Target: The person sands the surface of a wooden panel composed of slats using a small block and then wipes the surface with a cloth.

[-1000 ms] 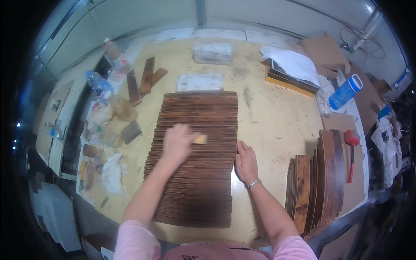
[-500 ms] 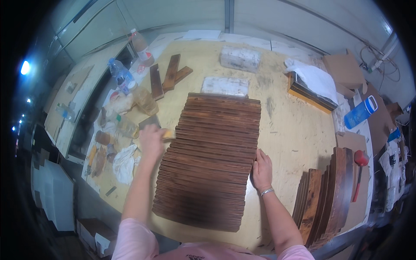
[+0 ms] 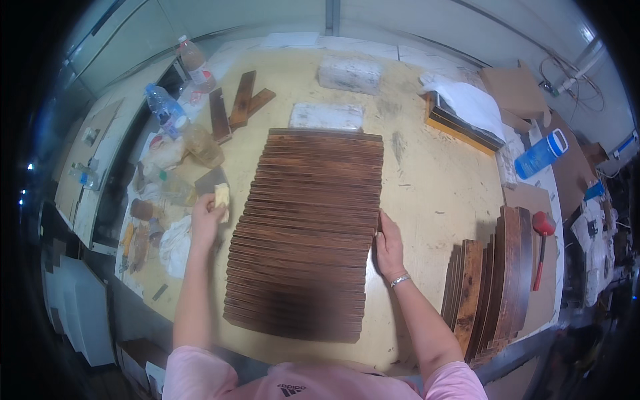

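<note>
A long row of dark brown wooden strips (image 3: 307,220) lies side by side on the table in front of me, their ends forming uneven edges. My left hand (image 3: 207,217) is left of the row, closed around a small pale yellow sponge (image 3: 222,202), held up on edge. A gap separates the sponge from the strip ends. My right hand (image 3: 388,247) rests against the row's right edge, its fingers stretched along the strip ends; some fingertips are hidden by the wood. Just beyond my left hand lies a dark flat pad (image 3: 211,180).
Plastic bottles (image 3: 165,110), a jug of amber liquid (image 3: 203,143) and a white rag (image 3: 175,245) stand or lie at left. White wrapped blocks (image 3: 350,73) sit at the back. Standing planks (image 3: 497,287), a red mallet (image 3: 543,227) and a blue bottle (image 3: 541,153) are at right.
My left hand has drawn the sponge leftward, off the strip ends, and turned it upright. My right hand stays at the right edge. The whole view has shifted slightly.
</note>
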Demonstrator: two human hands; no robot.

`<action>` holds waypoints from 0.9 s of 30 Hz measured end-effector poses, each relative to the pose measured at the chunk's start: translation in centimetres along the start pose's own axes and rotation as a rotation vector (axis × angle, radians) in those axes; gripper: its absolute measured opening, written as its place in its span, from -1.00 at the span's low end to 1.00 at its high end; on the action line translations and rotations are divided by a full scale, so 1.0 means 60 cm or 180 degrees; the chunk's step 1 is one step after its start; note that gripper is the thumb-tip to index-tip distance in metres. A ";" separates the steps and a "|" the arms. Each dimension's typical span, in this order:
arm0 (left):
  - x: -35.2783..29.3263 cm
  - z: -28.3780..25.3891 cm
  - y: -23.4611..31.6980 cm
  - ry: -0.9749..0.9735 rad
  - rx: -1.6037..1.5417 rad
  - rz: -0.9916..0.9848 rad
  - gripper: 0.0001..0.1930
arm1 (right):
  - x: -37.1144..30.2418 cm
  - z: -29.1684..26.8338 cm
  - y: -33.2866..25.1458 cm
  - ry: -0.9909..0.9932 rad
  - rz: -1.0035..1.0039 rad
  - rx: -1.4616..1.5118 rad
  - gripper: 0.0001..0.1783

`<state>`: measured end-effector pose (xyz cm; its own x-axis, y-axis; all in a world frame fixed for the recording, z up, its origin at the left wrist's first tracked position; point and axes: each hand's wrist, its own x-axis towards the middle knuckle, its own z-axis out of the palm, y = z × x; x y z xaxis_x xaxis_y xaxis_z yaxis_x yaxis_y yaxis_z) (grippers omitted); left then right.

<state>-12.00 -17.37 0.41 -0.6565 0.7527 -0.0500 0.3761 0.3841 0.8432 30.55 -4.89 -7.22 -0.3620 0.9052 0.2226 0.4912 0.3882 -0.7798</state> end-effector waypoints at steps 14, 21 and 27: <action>-0.029 0.056 0.051 -0.0395 -0.1419 -0.0452 -0.67 | -0.006 -0.020 -0.043 -0.0613 0.0420 0.0060 -0.06; -0.143 0.315 0.261 -0.0720 0.1022 0.2490 -0.69 | -0.006 -0.020 -0.032 -0.0730 0.0612 -0.0019 -0.09; -0.139 0.306 0.215 -0.0877 0.1816 0.2953 -0.75 | -0.012 -0.011 -0.022 -0.0409 0.0222 -0.0040 -0.08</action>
<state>10.36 -8.89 1.87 0.1734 0.9401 0.2936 0.9350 -0.2508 0.2509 30.67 -5.93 -5.97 -0.4247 0.9008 0.0909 0.5282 0.3280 -0.7832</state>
